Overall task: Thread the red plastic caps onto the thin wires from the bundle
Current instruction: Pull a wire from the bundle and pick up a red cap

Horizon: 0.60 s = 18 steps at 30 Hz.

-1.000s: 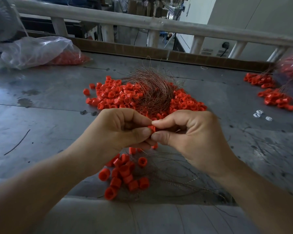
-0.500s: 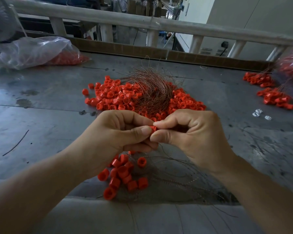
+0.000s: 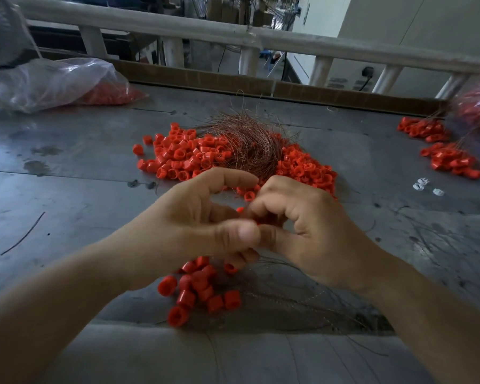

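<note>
**Head view.** The left hand [image 3: 205, 228] and the right hand [image 3: 313, 236] meet fingertip to fingertip above the grey metal bench [image 3: 67, 189]. One small red plastic cap [image 3: 240, 209] shows as a sliver in the gap between them. It lies at 3 o'clock of the left hand and 9 o'clock of the right hand, touching the right hand's curled fingertips [image 3: 257, 213].

- **Right hand:** judged to pinch this cap between forefinger and thumb.
- **Left hand:** fingers curled, thumb [image 3: 247, 231] pushed against the right thumb. Motion blur hides whether it pinches a wire, so its grip cannot be told.
- **Wire end:** none can be made out at the cap.

**Supply.**
- A bundle of thin copper-coloured wires [image 3: 250, 146] lies at 12 o'clock of the hands, on a heap of loose red plastic caps [image 3: 183, 155]. Both hands are about equally near it, and its strands arc down toward them.
- A cluster of red caps [image 3: 197, 289] lies at 6 o'clock, among loose thin wires [image 3: 288, 303] that trail toward 4 o'clock. These caps are judged already threaded.

**Coming move.** The wire's long axis must line up with the cap's bore. As the cap sits directly between the fingertips, the feed is judged to run across, from 9 o'clock to 3 o'clock, over a very short travel. A thin wire may buckle if it enters off-axis.

**Elsewhere.**
- A clear plastic bag [image 3: 61, 81] holding red caps lies at 10 o'clock.
- Further red cap heaps [image 3: 452, 162] lie at 2 o'clock.
</note>
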### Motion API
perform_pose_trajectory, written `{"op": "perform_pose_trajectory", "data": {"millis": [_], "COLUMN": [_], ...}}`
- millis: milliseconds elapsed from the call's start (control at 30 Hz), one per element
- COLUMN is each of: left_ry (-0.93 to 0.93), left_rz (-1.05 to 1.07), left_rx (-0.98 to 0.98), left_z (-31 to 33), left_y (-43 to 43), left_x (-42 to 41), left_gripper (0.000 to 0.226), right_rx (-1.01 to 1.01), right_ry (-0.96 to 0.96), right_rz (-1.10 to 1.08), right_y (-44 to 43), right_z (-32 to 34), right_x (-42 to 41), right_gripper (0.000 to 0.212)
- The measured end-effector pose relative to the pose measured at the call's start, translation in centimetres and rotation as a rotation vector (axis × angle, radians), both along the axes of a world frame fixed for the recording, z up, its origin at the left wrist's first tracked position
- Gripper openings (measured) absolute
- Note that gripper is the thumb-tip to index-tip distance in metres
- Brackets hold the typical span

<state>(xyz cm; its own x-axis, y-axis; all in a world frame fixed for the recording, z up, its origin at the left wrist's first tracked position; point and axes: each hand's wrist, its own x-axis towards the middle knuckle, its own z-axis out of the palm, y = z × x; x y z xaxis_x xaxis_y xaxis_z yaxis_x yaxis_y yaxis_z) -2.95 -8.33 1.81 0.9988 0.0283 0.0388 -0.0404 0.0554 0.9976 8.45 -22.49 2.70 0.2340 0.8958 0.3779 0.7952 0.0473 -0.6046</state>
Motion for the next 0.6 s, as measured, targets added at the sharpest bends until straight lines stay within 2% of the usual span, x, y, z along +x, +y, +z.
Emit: {"op": "perform_pose_trajectory", "data": {"millis": [67, 133, 300, 467, 600], "left_ry": [-0.042, -0.065, -0.113, -0.098, -0.079], "left_rz": [0.073, 0.100, 0.029, 0.023, 0.031], "left_rx": [0.172, 0.221, 0.106, 0.113, 0.053], "left_z": [-0.1, -0.3, 0.1, 0.2, 0.5], "left_y": [-0.4, -0.6, -0.7, -0.9, -0.8], "left_x": [-0.1, -0.1, -0.4, -0.5, -0.4], "left_gripper": [0.066, 0.063, 0.059, 0.054, 0.060], "right_rx": [0.003, 0.007, 0.070, 0.060, 0.080], "right_ry": [-0.049, -0.078, -0.068, -0.036, 0.062], "right_rz": [-0.009, -0.011, -0.010, -0.006, -0.015], "right_y": [0.0, 0.0, -0.1, -0.2, -0.1], "right_z": [-0.1, -0.2, -0.1, -0.3, -0.3], "right_x": [-0.1, -0.3, -1.1, -1.2, -0.9], "right_gripper": [0.014, 0.015, 0.006, 0.005, 0.005]}}
